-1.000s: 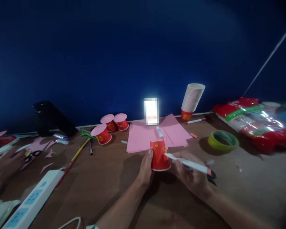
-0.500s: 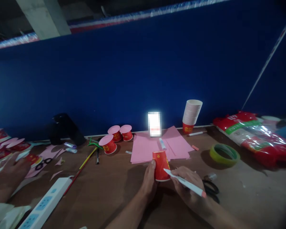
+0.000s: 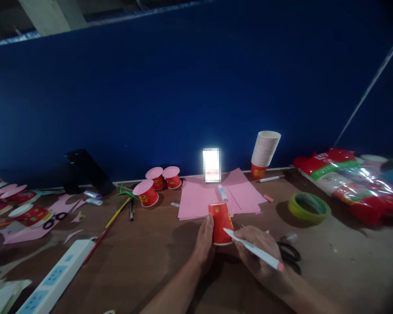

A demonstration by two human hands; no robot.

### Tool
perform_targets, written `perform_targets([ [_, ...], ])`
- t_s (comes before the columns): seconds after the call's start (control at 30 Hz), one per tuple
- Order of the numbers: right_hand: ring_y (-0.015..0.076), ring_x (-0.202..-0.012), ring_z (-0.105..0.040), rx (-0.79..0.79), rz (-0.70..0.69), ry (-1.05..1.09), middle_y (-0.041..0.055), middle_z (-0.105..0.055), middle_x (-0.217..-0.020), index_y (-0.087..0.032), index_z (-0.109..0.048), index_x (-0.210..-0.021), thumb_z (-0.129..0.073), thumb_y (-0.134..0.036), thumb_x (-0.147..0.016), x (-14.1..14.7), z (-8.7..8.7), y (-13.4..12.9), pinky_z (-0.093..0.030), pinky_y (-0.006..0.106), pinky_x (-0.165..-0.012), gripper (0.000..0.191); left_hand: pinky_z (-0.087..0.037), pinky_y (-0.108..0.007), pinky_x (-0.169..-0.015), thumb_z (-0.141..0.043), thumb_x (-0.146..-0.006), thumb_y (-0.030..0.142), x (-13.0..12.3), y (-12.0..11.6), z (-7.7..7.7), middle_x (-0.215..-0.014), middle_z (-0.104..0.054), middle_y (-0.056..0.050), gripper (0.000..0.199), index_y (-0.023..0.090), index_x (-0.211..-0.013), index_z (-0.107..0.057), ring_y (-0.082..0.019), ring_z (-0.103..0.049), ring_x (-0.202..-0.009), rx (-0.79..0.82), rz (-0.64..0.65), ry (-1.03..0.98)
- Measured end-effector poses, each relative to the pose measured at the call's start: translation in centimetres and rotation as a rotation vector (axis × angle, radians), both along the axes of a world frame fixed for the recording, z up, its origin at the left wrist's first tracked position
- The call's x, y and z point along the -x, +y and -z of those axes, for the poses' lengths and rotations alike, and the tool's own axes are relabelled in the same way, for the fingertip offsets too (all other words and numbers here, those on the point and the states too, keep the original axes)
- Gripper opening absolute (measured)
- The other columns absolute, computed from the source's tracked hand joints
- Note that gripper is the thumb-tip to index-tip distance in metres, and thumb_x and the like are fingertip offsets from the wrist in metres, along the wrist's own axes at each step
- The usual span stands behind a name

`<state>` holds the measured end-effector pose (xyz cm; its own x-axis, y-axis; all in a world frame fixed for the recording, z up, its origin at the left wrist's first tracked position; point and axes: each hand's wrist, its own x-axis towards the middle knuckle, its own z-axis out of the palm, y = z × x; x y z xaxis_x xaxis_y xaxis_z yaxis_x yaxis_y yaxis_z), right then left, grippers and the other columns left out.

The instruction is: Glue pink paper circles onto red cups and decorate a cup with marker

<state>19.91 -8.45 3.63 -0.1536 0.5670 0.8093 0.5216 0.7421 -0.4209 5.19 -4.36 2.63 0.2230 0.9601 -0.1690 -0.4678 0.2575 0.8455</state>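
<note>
A red paper cup (image 3: 220, 229) stands near the middle front, its narrower end up, with my left hand (image 3: 205, 240) gripping its left side. My right hand (image 3: 257, 248) holds a white marker (image 3: 260, 254) with a reddish rear end; the marker's tip is at or very near the cup's right face. Behind the cup, pink paper sheets (image 3: 196, 200) lie on the brown table, a glue-like tube (image 3: 222, 192) on them. Black scissors (image 3: 290, 255) lie beside my right hand, partly hidden by it.
Pink-topped red cups (image 3: 146, 194), a power strip (image 3: 57, 274) and pipe cleaners (image 3: 118, 211) are on the left. A cup stack (image 3: 265, 150), yellow-green tape (image 3: 308, 208) and a red plastic package (image 3: 340, 179) are on the right. Part of another person's arm shows at far left.
The view has tilted down slightly. At far left, the other person's hand has moved off a red cup towards the edge. My hands keep nearly the same hold on cup and marker.
</note>
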Motion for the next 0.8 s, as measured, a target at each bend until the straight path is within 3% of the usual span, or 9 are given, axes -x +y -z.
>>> perform_targets([
  [0.2,0.0175,-0.068,-0.065,0.009,0.041,0.029,0.0047,-0.067,-0.078,-0.020,-0.060,-0.099,-0.056,-0.011,-0.085,-0.06,-0.04,0.05,-0.051,0.029,-0.060,0.017,-0.042,-0.027,-0.058,-0.057,-0.073,0.066,-0.22,-0.09,-0.05,-0.079,-0.067,-0.007,0.056,0.013,-0.090,-0.063,-0.017,-0.057,-0.066,-0.007,-0.027,0.018],
  [0.6,0.0179,-0.070,-0.064,0.021,0.018,0.013,0.0054,-0.068,-0.080,-0.018,-0.061,-0.099,-0.057,-0.010,-0.084,-0.15,-0.17,0.05,-0.052,0.031,-0.064,0.018,-0.044,-0.030,-0.066,-0.054,-0.076,0.064,-0.03,-0.11,0.29,-0.071,-0.064,-0.004,0.051,0.014,-0.083,-0.063,-0.016,-0.055,-0.062,-0.035,-0.018,0.039],
  [0.8,0.0175,-0.067,-0.064,0.013,0.026,0.024,0.0049,-0.068,-0.078,-0.020,-0.062,-0.099,-0.056,-0.010,-0.085,0.05,-0.15,0.14,-0.053,0.030,-0.060,0.018,-0.045,-0.029,-0.067,-0.057,-0.076,0.062,-0.07,-0.21,-0.22,-0.082,-0.068,-0.007,0.052,0.013,-0.091,-0.063,-0.018,-0.058,-0.069,-0.035,-0.037,0.063],
])
